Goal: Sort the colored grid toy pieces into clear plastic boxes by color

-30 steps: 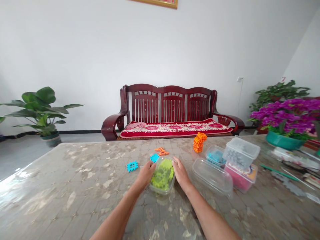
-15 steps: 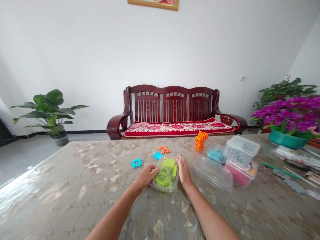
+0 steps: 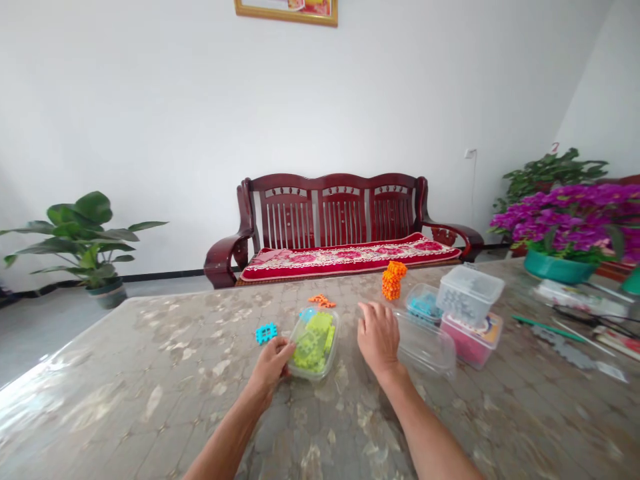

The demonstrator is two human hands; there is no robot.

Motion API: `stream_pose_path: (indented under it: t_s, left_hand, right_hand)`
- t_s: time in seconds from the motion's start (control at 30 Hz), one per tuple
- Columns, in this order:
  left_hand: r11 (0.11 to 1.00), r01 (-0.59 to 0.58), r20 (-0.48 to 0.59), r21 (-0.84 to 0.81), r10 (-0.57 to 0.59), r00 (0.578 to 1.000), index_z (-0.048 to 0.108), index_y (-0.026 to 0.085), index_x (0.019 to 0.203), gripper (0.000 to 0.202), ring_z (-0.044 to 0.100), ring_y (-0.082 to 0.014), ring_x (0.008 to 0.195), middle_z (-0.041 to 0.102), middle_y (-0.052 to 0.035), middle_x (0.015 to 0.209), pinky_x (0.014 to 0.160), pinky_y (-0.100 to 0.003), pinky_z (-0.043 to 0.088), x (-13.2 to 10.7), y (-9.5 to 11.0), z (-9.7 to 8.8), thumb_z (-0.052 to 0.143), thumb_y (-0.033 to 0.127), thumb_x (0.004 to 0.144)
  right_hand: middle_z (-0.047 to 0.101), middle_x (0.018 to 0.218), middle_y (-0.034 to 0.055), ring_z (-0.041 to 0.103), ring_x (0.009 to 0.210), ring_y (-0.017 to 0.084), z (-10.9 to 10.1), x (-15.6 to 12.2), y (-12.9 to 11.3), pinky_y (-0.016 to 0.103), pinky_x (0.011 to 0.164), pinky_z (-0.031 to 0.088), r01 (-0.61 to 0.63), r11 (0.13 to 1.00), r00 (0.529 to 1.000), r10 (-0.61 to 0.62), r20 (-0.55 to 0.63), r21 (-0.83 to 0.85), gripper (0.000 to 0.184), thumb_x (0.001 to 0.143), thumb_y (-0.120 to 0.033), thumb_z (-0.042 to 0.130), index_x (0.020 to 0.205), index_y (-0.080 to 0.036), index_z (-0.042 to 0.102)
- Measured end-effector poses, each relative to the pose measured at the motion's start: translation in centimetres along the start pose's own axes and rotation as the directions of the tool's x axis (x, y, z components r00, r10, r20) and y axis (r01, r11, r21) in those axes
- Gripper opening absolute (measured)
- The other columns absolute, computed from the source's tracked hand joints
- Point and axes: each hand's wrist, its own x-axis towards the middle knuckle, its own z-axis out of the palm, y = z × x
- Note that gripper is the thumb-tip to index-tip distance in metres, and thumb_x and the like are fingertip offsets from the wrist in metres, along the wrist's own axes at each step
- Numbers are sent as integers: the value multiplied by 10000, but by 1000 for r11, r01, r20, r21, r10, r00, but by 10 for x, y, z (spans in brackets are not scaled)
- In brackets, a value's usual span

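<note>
Blue piece (image 3: 307, 314) past the left hand (image 3: 270, 368) is blurred behind the clear tub (image 3: 314, 347). Small items (image 3: 580, 297) right of the grip are too small to tell; purple flowers (image 3: 580, 220) are cut off by the right edge.

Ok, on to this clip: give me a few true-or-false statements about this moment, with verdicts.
1. The left hand touches the clear plastic tub of lime-green interlocking pieces. True.
2. The right hand grips the orange stack of interlocked plastic pieces. False: it grips nothing and is apart from the stack.
3. The clear box of grey pieces appears to sit on the box of pink pieces. True.
4. The square blue plastic piece lies inside the tub. False: it lies on the table, left of the tub.
</note>
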Motion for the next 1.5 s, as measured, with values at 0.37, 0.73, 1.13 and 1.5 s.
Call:
stream_pose_path:
  t_s: [0.37,0.73,1.13,1.5]
  left_hand:
    - [992,18,-22,-126,-21,1000,531,181,791,535,405,-58,383,458,107,475,397,-183,313,6,-14,3,750,595,533]
    - [913,-176,-348,-367,41,937,580,158,830,497,456,-37,476,566,72,665,473,-173,418,18,15,-18,789,470,504]
    - [931,-35,107,-364,79,991,589,139,741,329,406,-21,430,522,69,567,411,-150,384,40,93,55,806,307,560]
    - [966,33,389,-255,71,919,537,166,703,341,358,-33,390,428,102,452,418,-175,316,72,75,212,773,381,582]
  right_hand:
    - [593,1004,123,536,918,246,-3,5,16,327,749,375,12,958,962,67,263,-288,316,779,-5,491,993,-174,652]
    - [622,886,36,532,873,182,28,-27,-29,287,786,428,463,834,852,-512,106,300,267,816,-19,498,882,-218,663]
    - [669,887,61,605,871,182,57,0,39,294,815,459,-292,840,944,331,-5,458,340,725,-66,366,838,-188,662]
    - [714,890,7,655,827,160,59,3,35,234,661,433,-419,869,902,363,235,264,303,762,-77,415,822,-235,667]
